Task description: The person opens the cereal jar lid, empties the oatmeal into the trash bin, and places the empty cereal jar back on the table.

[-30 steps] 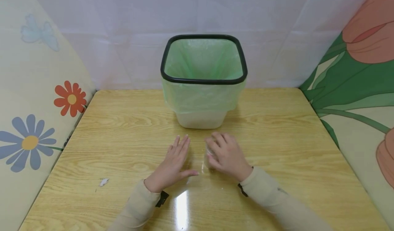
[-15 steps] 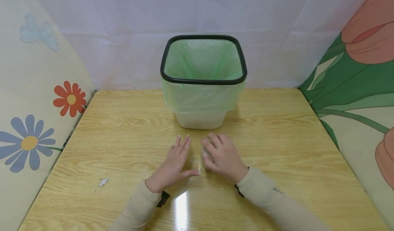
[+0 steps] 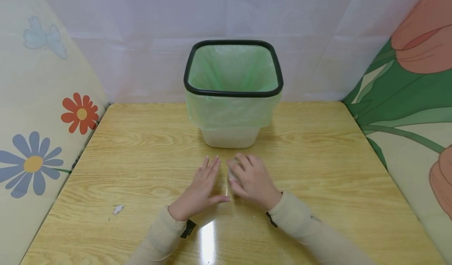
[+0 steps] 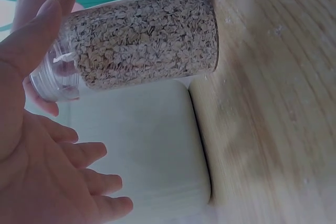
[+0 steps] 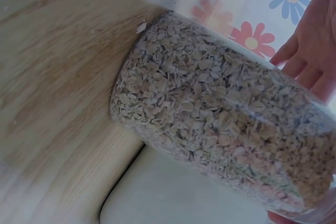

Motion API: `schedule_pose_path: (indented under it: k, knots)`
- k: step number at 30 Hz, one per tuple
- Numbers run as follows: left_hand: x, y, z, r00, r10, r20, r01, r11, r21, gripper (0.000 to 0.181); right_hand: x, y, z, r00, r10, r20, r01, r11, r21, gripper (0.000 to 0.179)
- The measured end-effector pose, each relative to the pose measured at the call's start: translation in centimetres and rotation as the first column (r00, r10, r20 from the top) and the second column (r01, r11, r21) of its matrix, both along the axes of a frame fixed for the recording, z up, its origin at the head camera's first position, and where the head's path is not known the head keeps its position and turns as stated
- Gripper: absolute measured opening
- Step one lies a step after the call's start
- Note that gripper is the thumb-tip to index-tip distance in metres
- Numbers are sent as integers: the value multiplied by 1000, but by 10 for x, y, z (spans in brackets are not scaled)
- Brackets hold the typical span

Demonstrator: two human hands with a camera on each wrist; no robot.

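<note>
A clear jar of oat flakes (image 4: 147, 38) stands upright on the table, its ridged neck showing in the left wrist view. My right hand (image 3: 252, 178) grips it from above with curled fingers, covering most of the jar (image 3: 233, 174) in the head view. Just left of the jar is my left hand (image 3: 199, 188), its fingers straight and thumb stretched out to the right. In the left wrist view the left palm (image 4: 47, 171) faces the jar. The right wrist view shows the oats (image 5: 210, 103) filling most of the jar.
A pale bin (image 3: 231, 137) with a black rim (image 3: 233, 94) and green liner (image 3: 233, 112) stands behind the hands. On the left of the wooden table (image 3: 141, 139) is a small white mark (image 3: 118, 209). Flower-patterned panels (image 3: 46, 80) flank both sides.
My right hand has slid the jar leftward, closing the gap to my left hand. The left hand has barely shifted to the right. The bin has stayed in place.
</note>
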State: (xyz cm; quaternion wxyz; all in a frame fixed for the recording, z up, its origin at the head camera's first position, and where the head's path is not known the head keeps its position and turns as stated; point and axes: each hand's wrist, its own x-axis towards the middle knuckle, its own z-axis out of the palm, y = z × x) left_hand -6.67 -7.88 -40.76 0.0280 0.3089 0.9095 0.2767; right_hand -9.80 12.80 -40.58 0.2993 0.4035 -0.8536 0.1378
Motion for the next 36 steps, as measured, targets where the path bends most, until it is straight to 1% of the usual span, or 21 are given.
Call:
schedule_pose_path:
  k: [6, 11, 14, 22, 26, 28, 29, 30, 32, 33, 34, 35, 36]
  knots:
    - [-2, 4, -2, 1000, -7, 17, 7, 1000, 16, 102, 0, -3, 0, 1000, 2, 3, -2, 1000, 5, 45]
    - [-2, 6, 2, 1000, -8, 22, 7, 999, 31, 102, 1, -5, 0, 1000, 7, 3, -7, 1000, -7, 44]
    - [-3, 6, 2, 1000, -11, 23, 10, 999, 39, 102, 1, -6, -1, 1000, 8, 2, -8, 1000, -14, 45]
    - [-4, 11, -5, 998, -49, -28, 51, 995, 88, 103, 1, -8, -1, 1000, 12, 9, -12, 1000, -22, 45]
    - [-6, 14, -8, 996, -68, -64, 74, 993, 94, 101, 2, -10, -2, 1000, 14, 14, -13, 1000, -21, 46]
    - [-7, 15, -8, 995, -69, -70, 75, 993, 91, 99, 2, -10, -1, 1000, 14, 18, -13, 1000, -21, 46]
    - [-7, 16, -10, 996, -67, -64, 73, 992, 98, 97, 2, -11, -2, 1000, 14, 20, -14, 1000, -25, 46]
    - [-7, 16, -10, 997, -61, -45, 66, 991, 115, 96, 2, -11, -2, 1000, 15, 23, -14, 999, -29, 45]
    - [-7, 18, -12, 999, -38, 22, 34, 984, 172, 92, 2, -11, -2, 1000, 12, 26, -12, 999, -30, 44]
    - [-7, 20, -13, 997, -28, 67, 13, 976, 217, 89, 2, -12, -2, 1000, 12, 27, -11, 999, -33, 43]
    - [-7, 23, -15, 994, -20, 111, -11, 962, 273, 85, 2, -12, -3, 1000, 13, 27, -12, 999, -37, 43]
    - [-7, 27, -17, 987, -10, 158, -43, 942, 332, 81, 2, -12, -3, 1000, 13, 27, -12, 999, -40, 42]
    - [-7, 30, -19, 980, 4, 199, -83, 917, 391, 80, 2, -13, -3, 1000, 12, 26, -11, 999, -43, 42]
